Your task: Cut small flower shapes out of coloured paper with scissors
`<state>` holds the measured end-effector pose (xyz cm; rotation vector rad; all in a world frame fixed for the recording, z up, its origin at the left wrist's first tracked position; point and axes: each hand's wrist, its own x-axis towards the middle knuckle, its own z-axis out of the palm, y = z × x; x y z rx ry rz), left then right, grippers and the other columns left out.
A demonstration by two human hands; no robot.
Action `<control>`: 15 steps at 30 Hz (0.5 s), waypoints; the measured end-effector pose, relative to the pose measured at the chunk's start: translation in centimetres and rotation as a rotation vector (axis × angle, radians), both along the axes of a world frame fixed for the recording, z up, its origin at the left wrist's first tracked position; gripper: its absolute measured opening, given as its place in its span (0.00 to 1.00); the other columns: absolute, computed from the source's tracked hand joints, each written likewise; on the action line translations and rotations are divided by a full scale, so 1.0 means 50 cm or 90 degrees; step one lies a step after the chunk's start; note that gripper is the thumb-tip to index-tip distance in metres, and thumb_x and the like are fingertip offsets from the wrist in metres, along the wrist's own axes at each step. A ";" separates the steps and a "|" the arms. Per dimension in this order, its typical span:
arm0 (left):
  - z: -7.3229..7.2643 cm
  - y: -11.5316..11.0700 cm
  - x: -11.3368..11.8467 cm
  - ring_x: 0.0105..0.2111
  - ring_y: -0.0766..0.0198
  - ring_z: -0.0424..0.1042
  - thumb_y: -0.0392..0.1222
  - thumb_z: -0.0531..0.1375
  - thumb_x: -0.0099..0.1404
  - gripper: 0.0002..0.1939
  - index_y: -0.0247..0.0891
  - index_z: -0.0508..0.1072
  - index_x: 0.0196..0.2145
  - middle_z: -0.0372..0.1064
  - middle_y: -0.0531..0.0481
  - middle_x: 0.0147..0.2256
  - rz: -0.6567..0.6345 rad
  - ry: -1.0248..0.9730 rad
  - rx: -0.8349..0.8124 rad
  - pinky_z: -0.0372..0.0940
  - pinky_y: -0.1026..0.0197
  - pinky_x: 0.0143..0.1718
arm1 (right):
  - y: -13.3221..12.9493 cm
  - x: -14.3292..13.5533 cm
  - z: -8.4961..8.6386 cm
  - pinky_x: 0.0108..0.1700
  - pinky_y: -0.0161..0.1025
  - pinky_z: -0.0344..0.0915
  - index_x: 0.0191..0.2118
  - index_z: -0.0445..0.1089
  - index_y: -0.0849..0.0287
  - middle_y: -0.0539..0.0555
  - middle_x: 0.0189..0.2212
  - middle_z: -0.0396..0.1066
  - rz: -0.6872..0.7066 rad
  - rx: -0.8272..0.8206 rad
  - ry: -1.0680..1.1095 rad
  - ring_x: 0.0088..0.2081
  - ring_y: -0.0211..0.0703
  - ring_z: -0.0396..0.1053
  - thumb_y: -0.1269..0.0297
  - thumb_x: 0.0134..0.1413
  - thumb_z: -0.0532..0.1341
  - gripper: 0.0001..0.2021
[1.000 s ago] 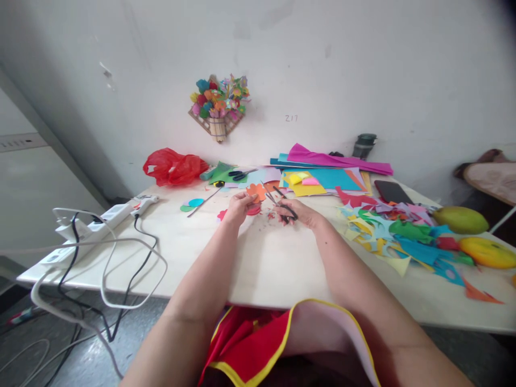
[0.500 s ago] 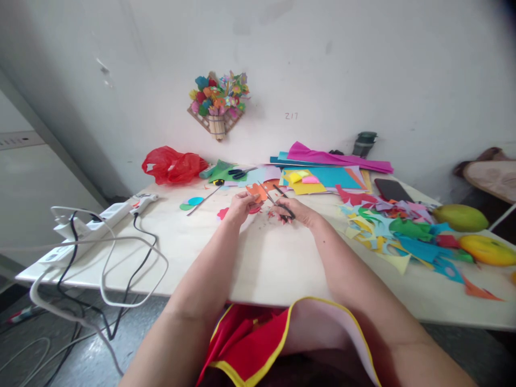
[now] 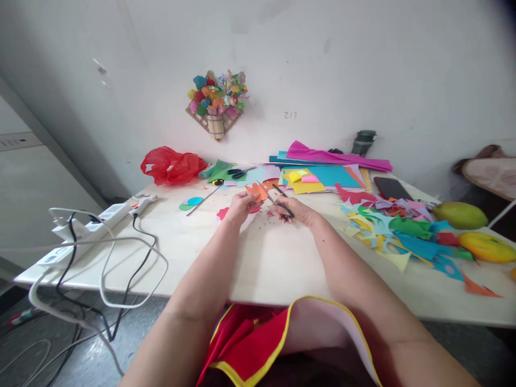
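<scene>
Between finger and thumb, my left hand (image 3: pixel 241 208) pinches an orange paper cutout (image 3: pixel 258 191) with a rounded, scalloped edge. My right hand (image 3: pixel 295 210) is closed round the handles of dark-handled scissors (image 3: pixel 287 212). Their blades point up and to the left, spread apart, with one beside the orange paper; whether it touches the paper I cannot tell. Just left of my left hand lies a red paper flower (image 3: pixel 222 213), and another red piece shows partly under the fingers. Tiny scraps (image 3: pixel 265 221) dot the tabletop between both hands.
Colourful paper offcuts (image 3: pixel 403 228) cover the table's right side, near a phone (image 3: pixel 393 188) and two yellow-green fruits (image 3: pixel 461 215). Stacked paper sheets (image 3: pixel 338 177) lie at the back. Left are a red plastic bag (image 3: pixel 171 166), spare scissors (image 3: pixel 237 173), paper circles (image 3: pixel 195 201) and a power strip (image 3: pixel 86 234) with trailing cables.
The camera view has shifted very slightly. Both hands, the orange paper and the scissors stay in almost the same place, with the blades still apart.
</scene>
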<state>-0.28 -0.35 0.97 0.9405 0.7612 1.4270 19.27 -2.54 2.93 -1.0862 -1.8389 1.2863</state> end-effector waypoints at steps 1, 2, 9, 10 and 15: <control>0.000 0.001 0.000 0.25 0.64 0.75 0.33 0.73 0.44 0.17 0.35 0.65 0.20 0.69 0.53 0.21 0.001 -0.002 0.000 0.73 0.57 0.39 | 0.000 0.000 0.000 0.15 0.28 0.50 0.25 0.64 0.58 0.46 0.15 0.67 0.001 -0.001 -0.003 0.15 0.31 0.61 0.56 0.49 0.69 0.15; 0.000 0.002 0.000 0.25 0.65 0.75 0.33 0.73 0.43 0.17 0.35 0.65 0.20 0.69 0.53 0.20 0.002 -0.004 0.000 0.73 0.57 0.39 | 0.000 -0.001 0.000 0.15 0.28 0.51 0.25 0.64 0.58 0.46 0.15 0.66 0.002 -0.002 -0.005 0.15 0.30 0.60 0.56 0.50 0.69 0.15; -0.008 0.011 -0.003 0.25 0.64 0.75 0.34 0.74 0.40 0.19 0.35 0.65 0.19 0.70 0.52 0.21 -0.003 -0.012 0.007 0.74 0.55 0.40 | 0.005 0.000 -0.004 0.16 0.28 0.51 0.25 0.63 0.57 0.44 0.15 0.65 0.009 -0.002 -0.017 0.16 0.30 0.60 0.54 0.50 0.68 0.16; -0.009 0.012 -0.004 0.26 0.64 0.75 0.34 0.74 0.40 0.19 0.35 0.65 0.19 0.71 0.52 0.21 -0.003 -0.013 0.007 0.74 0.55 0.41 | 0.005 0.000 -0.005 0.16 0.28 0.51 0.25 0.63 0.57 0.45 0.15 0.65 0.008 -0.002 -0.016 0.17 0.30 0.60 0.54 0.50 0.68 0.16; -0.010 0.012 -0.003 0.25 0.66 0.74 0.35 0.74 0.41 0.18 0.34 0.66 0.19 0.71 0.52 0.21 -0.003 -0.016 0.011 0.74 0.56 0.40 | 0.004 -0.001 -0.004 0.17 0.29 0.51 0.26 0.63 0.57 0.45 0.16 0.64 0.002 -0.005 -0.015 0.17 0.30 0.60 0.55 0.51 0.68 0.15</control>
